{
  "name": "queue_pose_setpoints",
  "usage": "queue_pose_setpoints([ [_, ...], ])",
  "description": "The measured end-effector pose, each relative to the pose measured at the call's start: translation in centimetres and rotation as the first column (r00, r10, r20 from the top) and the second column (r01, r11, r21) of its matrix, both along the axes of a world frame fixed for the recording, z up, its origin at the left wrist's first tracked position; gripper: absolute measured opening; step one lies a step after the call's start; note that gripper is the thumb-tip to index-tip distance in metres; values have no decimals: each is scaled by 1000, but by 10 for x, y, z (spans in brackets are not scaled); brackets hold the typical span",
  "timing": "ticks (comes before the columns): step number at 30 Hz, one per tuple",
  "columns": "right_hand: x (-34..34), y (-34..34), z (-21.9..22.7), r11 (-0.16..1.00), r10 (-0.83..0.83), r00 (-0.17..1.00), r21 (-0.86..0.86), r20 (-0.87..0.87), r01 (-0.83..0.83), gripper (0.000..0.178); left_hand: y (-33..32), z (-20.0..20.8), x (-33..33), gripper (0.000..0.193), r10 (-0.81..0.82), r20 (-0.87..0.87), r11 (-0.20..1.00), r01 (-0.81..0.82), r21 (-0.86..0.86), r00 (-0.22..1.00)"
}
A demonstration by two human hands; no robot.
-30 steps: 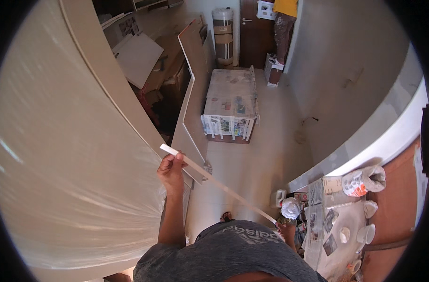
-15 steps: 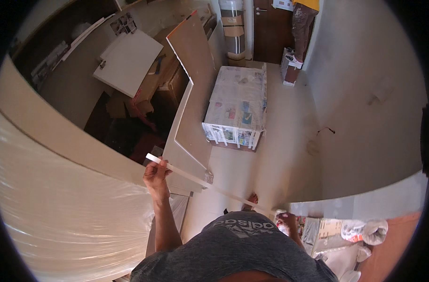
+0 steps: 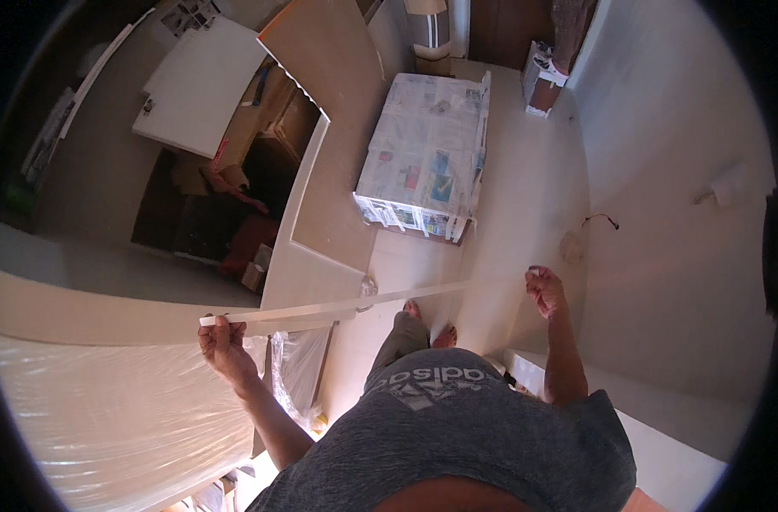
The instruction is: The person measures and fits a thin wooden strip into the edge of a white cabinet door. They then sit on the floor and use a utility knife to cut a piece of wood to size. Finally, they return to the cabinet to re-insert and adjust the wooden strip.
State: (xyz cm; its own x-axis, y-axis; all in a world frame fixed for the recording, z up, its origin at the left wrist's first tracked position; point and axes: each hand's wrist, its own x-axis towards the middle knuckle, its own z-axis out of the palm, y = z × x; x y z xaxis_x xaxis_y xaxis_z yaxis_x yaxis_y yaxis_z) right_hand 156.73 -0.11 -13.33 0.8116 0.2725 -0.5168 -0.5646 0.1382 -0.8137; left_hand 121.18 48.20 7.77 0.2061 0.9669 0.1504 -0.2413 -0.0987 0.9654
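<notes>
1. Holding a long pale strip (image 3: 363,300) stretched between our hands, we keep both arms raised and spread.
2. Our left hand (image 3: 223,340) pinches one end; our right hand (image 3: 544,290) grips the other.
3. Below the strip, bare floor (image 3: 525,196) lies open beside the newspaper-covered box (image 3: 427,154).

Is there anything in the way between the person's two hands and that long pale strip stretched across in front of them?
Nothing visible. The left hand already pinches one end of the long pale strip, and the right hand is up at its far end, though the grip there is too faint to tell. Between them the strip spans open air above the floor.
</notes>
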Motion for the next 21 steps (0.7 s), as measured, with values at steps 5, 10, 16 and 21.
queue_pose_setpoints([
  [5,63,27,31,975,-163,984,163,76,149,4,25,-3,27,7,-14,62,1000,15,-22,998],
  [10,140,37,103,954,-169,930,291,327,71,6,75,-6,94,11,-62,140,998,58,30,988],
  [16,194,54,181,843,-475,807,443,351,304,16,147,10,190,8,-392,252,917,398,27,885],
  [21,208,64,210,805,-485,797,539,360,248,20,187,19,231,8,-441,288,888,459,5,850],
])
